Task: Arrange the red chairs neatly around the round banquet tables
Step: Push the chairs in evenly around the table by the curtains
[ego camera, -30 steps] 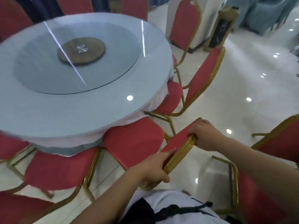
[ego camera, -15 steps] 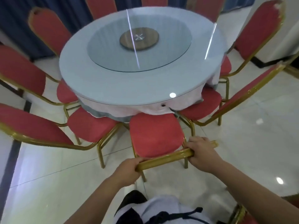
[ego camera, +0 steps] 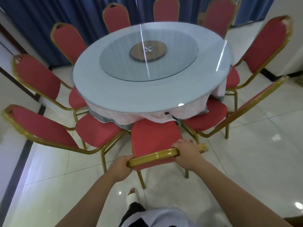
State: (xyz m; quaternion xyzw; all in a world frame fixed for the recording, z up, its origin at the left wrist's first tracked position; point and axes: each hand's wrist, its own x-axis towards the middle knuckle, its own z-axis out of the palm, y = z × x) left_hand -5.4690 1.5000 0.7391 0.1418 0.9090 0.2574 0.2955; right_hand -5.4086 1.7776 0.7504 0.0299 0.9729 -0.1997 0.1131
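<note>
A round banquet table (ego camera: 124,95) with a pale cloth and a glass turntable (ego camera: 172,63) fills the middle of the view. Red chairs with gold frames ring it. The nearest red chair (ego camera: 154,136) faces the table, its seat front just under the hanging cloth. My left hand (ego camera: 120,168) grips the left end of its gold backrest rail. My right hand (ego camera: 188,153) grips the right end of the same rail. Neighbouring chairs stand at the left (ego camera: 96,130) and at the right (ego camera: 208,117), their seats close beside it.
Blue curtains (ego camera: 41,15) hang behind the table. A white wall with dark trim (ego camera: 9,89) runs along the left. A white pillar (ego camera: 291,43) stands at the right. Glossy white floor tiles (ego camera: 246,153) lie around me; my foot (ego camera: 133,196) is behind the chair.
The chair has swung round from an angled position to face the table squarely and now sits between its neighbours. Both hands keep their hold on the backrest rail. The view has pulled back.
</note>
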